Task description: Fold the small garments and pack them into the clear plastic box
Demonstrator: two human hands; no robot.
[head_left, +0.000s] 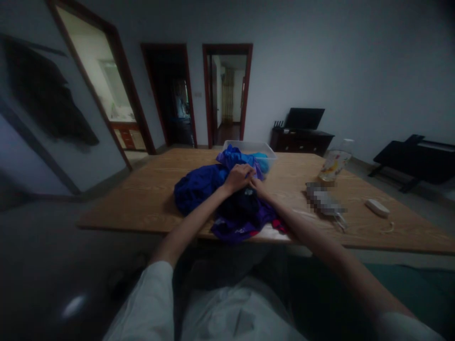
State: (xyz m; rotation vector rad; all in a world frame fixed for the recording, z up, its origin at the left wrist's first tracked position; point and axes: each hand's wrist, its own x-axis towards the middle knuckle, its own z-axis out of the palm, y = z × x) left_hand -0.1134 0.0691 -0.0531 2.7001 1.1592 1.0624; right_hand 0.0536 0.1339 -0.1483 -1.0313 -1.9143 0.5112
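A heap of blue, purple and dark cloth (202,185), which looks like clothing, lies near the front edge of the table. My left hand (240,177) is closed, its fingers bent over the upper part of the cloth. Close against it, my right hand (258,186) is also closed on the cloth; its fingertips are partly hidden. Dark fabric with a small pale mark hangs below the hands, and purple fabric (231,229) with pink-red patches spreads to the table edge. Just behind, a clear plastic bin (268,149) has light-blue cloth in or against it.
On the right of the wooden table (128,208) stand a clear jug (334,166) with a white lid, a blurred-out item (324,200) and a white oblong object (377,208) with a cord. Beyond are a TV cabinet (302,140) and doorways.
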